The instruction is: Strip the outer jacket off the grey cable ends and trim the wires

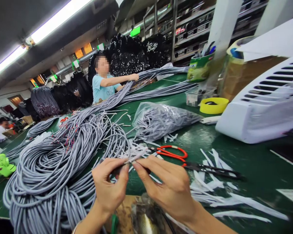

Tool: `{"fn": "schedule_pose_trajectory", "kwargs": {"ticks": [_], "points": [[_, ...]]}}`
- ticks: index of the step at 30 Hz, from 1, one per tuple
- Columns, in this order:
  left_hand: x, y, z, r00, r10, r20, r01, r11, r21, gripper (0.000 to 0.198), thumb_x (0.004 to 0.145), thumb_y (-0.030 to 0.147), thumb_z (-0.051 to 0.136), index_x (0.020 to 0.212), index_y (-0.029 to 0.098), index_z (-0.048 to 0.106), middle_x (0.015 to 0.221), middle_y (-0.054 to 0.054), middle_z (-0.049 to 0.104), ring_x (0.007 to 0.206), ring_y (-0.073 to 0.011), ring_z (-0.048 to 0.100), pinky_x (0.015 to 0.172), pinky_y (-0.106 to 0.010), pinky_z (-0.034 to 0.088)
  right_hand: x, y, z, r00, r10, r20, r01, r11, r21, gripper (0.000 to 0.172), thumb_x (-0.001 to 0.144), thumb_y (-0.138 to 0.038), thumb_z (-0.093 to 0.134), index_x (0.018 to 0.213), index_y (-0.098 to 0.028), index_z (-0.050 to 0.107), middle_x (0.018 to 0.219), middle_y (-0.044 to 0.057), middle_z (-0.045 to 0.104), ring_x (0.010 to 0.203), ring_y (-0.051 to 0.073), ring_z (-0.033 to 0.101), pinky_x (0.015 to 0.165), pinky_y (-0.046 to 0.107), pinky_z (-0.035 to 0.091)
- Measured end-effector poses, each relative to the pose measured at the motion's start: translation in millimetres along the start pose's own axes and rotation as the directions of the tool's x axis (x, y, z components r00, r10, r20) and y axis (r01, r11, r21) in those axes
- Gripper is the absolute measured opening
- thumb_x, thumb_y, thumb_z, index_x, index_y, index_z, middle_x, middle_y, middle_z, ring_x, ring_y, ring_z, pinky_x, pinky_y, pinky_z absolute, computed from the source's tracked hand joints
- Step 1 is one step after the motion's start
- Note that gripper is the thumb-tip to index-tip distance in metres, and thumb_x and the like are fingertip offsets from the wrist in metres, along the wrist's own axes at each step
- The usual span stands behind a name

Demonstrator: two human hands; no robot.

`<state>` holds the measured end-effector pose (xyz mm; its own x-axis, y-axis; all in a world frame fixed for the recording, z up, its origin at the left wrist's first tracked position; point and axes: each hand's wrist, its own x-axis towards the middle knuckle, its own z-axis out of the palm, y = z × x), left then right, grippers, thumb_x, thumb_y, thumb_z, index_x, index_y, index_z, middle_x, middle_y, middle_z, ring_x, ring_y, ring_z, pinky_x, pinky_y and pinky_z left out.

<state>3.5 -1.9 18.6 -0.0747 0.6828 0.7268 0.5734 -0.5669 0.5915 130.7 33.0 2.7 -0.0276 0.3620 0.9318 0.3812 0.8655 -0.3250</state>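
Note:
In the head view, my left hand (pixel 109 185) and my right hand (pixel 167 185) meet at the middle, thumbs and fingertips pinched together. Between them is the end of a grey cable (pixel 130 159), with whitish wrapping at the tip; the fingers hide part of it. Just left of my left hand lies a big coil of grey cables (pixel 56 162), some ends showing red wires. Red-handled scissors (pixel 172 152) and black-jawed pliers (pixel 212 169) lie beyond and to the right of my right hand. White strips (pixel 236 201) are scattered beside them.
A clear bag of short grey pieces (pixel 161 120) sits behind the scissors. To the right are a yellow tape roll (pixel 214 105), a green tin (pixel 200 67) and a white slotted casing (pixel 263 100). Across the green table (pixel 256 169), a person (pixel 106 84) handles a cable bundle.

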Motion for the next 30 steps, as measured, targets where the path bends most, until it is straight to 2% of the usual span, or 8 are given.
{"fn": "schedule_pose_trajectory", "kwargs": {"ticks": [3, 5, 7, 10, 13, 17, 24, 30], "points": [[-0.1, 1.4, 1.0, 1.0, 0.021, 0.012, -0.021, 1.0, 0.014, 0.011, 0.074, 0.014, 0.059, 0.079, 0.015, 0.069, 0.068, -0.005, 0.066, 0.054, -0.0105, 0.056, 0.045, -0.019, 0.043, 1.2, -2.8, -0.9, 0.994, 0.108, 0.031, -0.111, 0.987, 0.117, 0.015, 0.083, -0.011, 0.05, 0.07, -0.017, 0.055, 0.059, 0.0, 0.059, 0.051, 0.009, 0.055, 0.05, 0.019, 0.043], [1.1, 1.3, 1.6, 0.999, -0.036, 0.004, 0.036, 0.999, 0.014, 0.01, 0.073, 0.015, 0.059, 0.076, 0.015, 0.069, 0.065, -0.004, 0.066, 0.052, -0.0102, 0.055, 0.045, -0.018, 0.042, 1.4, -6.5, -3.6, 0.992, 0.121, 0.038, -0.126, 0.978, 0.165, 0.015, 0.082, -0.01, 0.049, 0.07, -0.017, 0.054, 0.058, -0.001, 0.058, 0.05, 0.009, 0.054, 0.049, 0.019, 0.043], [3.9, -0.1, 1.9, 0.987, -0.155, -0.028, 0.155, 0.988, 0.002, 0.01, 0.072, 0.018, 0.06, 0.073, 0.014, 0.069, 0.063, -0.004, 0.066, 0.052, -0.0111, 0.057, 0.046, -0.019, 0.045, 0.4, -10.6, -6.9, 0.998, 0.025, 0.056, -0.035, 0.982, 0.185, 0.013, 0.081, -0.01, 0.049, 0.072, -0.018, 0.054, 0.056, -0.001, 0.058, 0.048, 0.009, 0.054, 0.049, 0.021, 0.043], [9.1, -3.0, 1.5, 0.937, -0.343, -0.065, 0.337, 0.937, -0.091, 0.014, 0.07, 0.024, 0.061, 0.071, 0.012, 0.069, 0.061, -0.005, 0.067, 0.053, -0.0128, 0.06, 0.05, -0.02, 0.048, -2.4, -14.2, -7.0, 0.994, -0.078, 0.082, 0.061, 0.979, 0.194, 0.013, 0.081, -0.01, 0.049, 0.074, -0.019, 0.055, 0.054, -0.002, 0.058, 0.047, 0.01, 0.055, 0.049, 0.022, 0.042], [11.2, -2.9, 1.2, 0.904, -0.427, -0.023, 0.412, 0.884, -0.222, 0.017, 0.069, 0.027, 0.063, 0.072, 0.011, 0.069, 0.058, -0.004, 0.066, 0.051, -0.0125, 0.06, 0.047, -0.019, 0.048, -4.5, -12.3, 1.0, 0.993, 0.085, 0.086, -0.099, 0.98, 0.17, 0.015, 0.084, -0.011, 0.045, 0.073, -0.018, 0.054, 0.059, -0.001, 0.059, 0.051, 0.01, 0.056, 0.05, 0.02, 0.043], [9.5, 2.0, 1.7, 0.892, -0.452, 0.004, 0.433, 0.853, -0.292, 0.016, 0.068, 0.027, 0.065, 0.073, 0.013, 0.07, 0.052, -0.001, 0.061, 0.049, -0.0112, 0.058, 0.045, -0.018, 0.046, -5.2, -6.9, 10.5, 0.966, 0.217, 0.142, -0.239, 0.956, 0.17, 0.019, 0.086, -0.014, 0.041, 0.074, -0.018, 0.056, 0.063, 0.0, 0.06, 0.054, 0.01, 0.057, 0.052, 0.019, 0.045], [8.5, 4.8, 3.1, 0.895, -0.446, 0.001, 0.426, 0.854, -0.298, 0.013, 0.068, 0.026, 0.065, 0.072, 0.014, 0.069, 0.051, 0.0, 0.06, 0.05, -0.0112, 0.059, 0.048, -0.018, 0.048, -4.9, -6.9, 9.4, 0.954, 0.254, 0.162, -0.282, 0.942, 0.181, 0.019, 0.086, -0.015, 0.043, 0.074, -0.018, 0.057, 0.062, 0.0, 0.059, 0.054, 0.01, 0.057, 0.051, 0.018, 0.044], [5.9, 5.2, 3.9, 0.911, -0.412, 0.029, 0.407, 0.883, -0.233, 0.016, 0.071, 0.026, 0.062, 0.074, 0.011, 0.069, 0.063, -0.005, 0.067, 0.058, -0.0139, 0.063, 0.055, -0.02, 0.051, -5.8, -5.9, 11.2, 0.954, 0.273, 0.127, -0.294, 0.935, 0.199, 0.018, 0.085, -0.015, 0.044, 0.072, -0.018, 0.056, 0.063, 0.0, 0.061, 0.053, 0.009, 0.058, 0.051, 0.017, 0.045]]}}
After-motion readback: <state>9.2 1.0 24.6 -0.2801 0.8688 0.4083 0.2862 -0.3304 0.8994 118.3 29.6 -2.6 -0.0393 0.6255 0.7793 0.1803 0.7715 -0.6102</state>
